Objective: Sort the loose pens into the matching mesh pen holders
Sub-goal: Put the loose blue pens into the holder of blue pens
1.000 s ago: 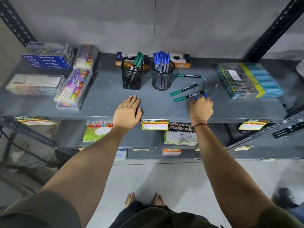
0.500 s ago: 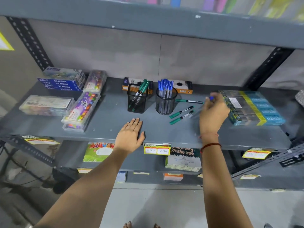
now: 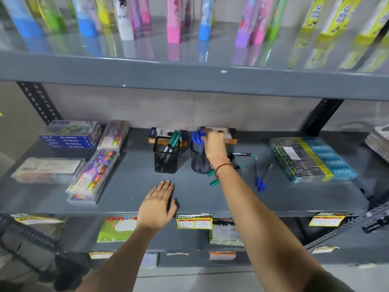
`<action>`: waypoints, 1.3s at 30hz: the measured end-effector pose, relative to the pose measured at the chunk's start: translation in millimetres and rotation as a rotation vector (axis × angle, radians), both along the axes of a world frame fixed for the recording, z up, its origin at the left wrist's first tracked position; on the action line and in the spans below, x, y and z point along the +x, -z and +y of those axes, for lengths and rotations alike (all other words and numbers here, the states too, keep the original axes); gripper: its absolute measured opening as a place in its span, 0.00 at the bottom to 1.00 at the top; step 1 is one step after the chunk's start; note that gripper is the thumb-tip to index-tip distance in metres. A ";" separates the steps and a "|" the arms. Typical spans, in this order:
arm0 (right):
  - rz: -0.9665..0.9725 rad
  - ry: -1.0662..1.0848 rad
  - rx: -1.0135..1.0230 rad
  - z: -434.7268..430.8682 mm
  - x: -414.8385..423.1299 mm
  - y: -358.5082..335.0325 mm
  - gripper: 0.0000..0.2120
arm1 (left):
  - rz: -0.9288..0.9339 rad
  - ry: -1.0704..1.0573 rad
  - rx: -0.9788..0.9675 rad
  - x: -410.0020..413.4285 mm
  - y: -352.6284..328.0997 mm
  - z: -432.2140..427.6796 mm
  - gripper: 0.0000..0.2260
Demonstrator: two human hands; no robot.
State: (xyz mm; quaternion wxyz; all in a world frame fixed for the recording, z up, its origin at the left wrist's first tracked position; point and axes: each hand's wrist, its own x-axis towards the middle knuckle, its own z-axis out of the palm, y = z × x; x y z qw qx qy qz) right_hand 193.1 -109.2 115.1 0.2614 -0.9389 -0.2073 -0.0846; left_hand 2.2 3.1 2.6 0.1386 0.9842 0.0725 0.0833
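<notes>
A round mesh holder [image 3: 197, 164] full of blue pens [image 3: 196, 138] stands mid-shelf. Left of it is a square mesh holder [image 3: 166, 160] with green pens [image 3: 174, 138]. My right hand [image 3: 214, 144] is over the round holder, fingers closed on a blue pen among the caps. My left hand [image 3: 157, 205] lies flat and open on the shelf's front edge [image 3: 126, 207]. Loose green pens [image 3: 213, 183] lie by my right wrist, partly hidden by it; another green pen [image 3: 240, 154] lies farther back. Two loose blue pens [image 3: 260, 183] lie to the right.
A wrapped pen pack [image 3: 311, 159] sits at the right. Oil pastel boxes [image 3: 69, 137] and crayon cases [image 3: 94, 173] fill the left. Small boxes [image 3: 163, 133] stand behind the holders. The upper shelf's edge [image 3: 189, 77] hangs above, with black uprights [image 3: 320, 116] at the sides.
My right hand picked a blue pen from the loose pile and carried it left to above the round holder. My left hand stayed flat. The view tilted upward.
</notes>
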 end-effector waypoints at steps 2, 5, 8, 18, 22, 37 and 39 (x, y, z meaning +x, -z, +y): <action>-0.004 -0.025 -0.004 1.3 -1.0 4.2 0.10 | 0.000 0.001 0.006 0.4 0.5 1.1 0.28; -0.023 -0.015 0.124 -10.9 -7.1 5.2 0.15 | -0.002 -0.002 0.018 1.0 0.3 1.1 0.28; -0.111 0.228 0.235 -46.8 -13.5 17.3 0.13 | -0.002 -0.008 0.016 1.1 0.2 -0.2 0.28; 0.218 0.629 -0.174 -131.1 -21.1 74.3 0.13 | 0.019 -0.022 0.000 -0.6 -2.6 -2.7 0.29; 0.241 0.630 -0.209 -128.7 -23.3 75.2 0.12 | 0.037 -0.024 0.005 -1.3 -1.6 -3.7 0.28; -0.067 0.256 0.465 -100.8 -14.9 -53.3 0.07 | 0.024 -0.036 0.001 -1.5 -2.2 -5.0 0.26; -0.082 0.155 0.546 -83.9 -15.3 -68.8 0.07 | 0.017 -0.037 -0.003 -1.6 -2.3 -4.8 0.26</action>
